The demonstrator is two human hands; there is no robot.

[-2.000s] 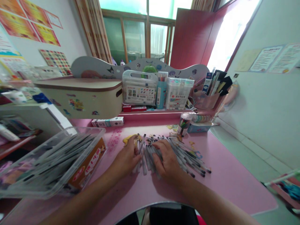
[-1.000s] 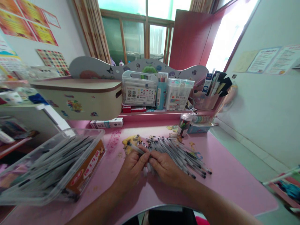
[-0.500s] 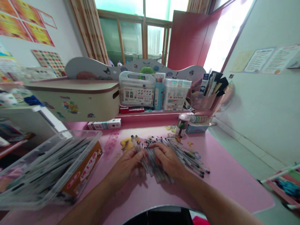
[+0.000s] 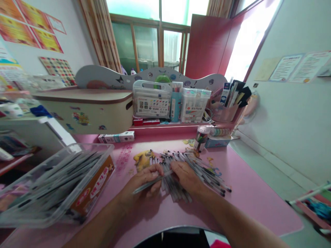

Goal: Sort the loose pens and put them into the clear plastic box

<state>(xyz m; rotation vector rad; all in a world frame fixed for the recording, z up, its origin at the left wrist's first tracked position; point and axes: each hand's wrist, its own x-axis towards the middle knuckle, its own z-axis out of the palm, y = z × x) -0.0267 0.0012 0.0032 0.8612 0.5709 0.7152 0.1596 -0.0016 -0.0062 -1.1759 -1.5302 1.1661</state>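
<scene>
A slim clear-barrelled pen (image 4: 145, 186) lies slantwise across the fingers of my left hand (image 4: 141, 179), which is closed on it. My right hand (image 4: 184, 174) has its thumb and fingers together at the pen's other end, just over the loose pens. Beneath and between both hands a pile of similar pens (image 4: 173, 188) is spread on the pink desk (image 4: 248, 199). More of these pens (image 4: 210, 177), several with black ends, fan out to the right of my right hand. Blur hides the exact fingertip contact.
At left stands a clear plastic bin (image 4: 110, 148) full of pens. Behind are a lidded cream box (image 4: 103, 115), a marker case (image 4: 152, 103), another marker box (image 4: 195, 105) and a pink pen holder (image 4: 223, 112). A small clear jar (image 4: 201, 137) stands at the desk's back right.
The pen in my left hand has swung from nearly upright to a low slant pointing toward the lower left. My right hand has moved little, its fingers now meeting the pen's end.
</scene>
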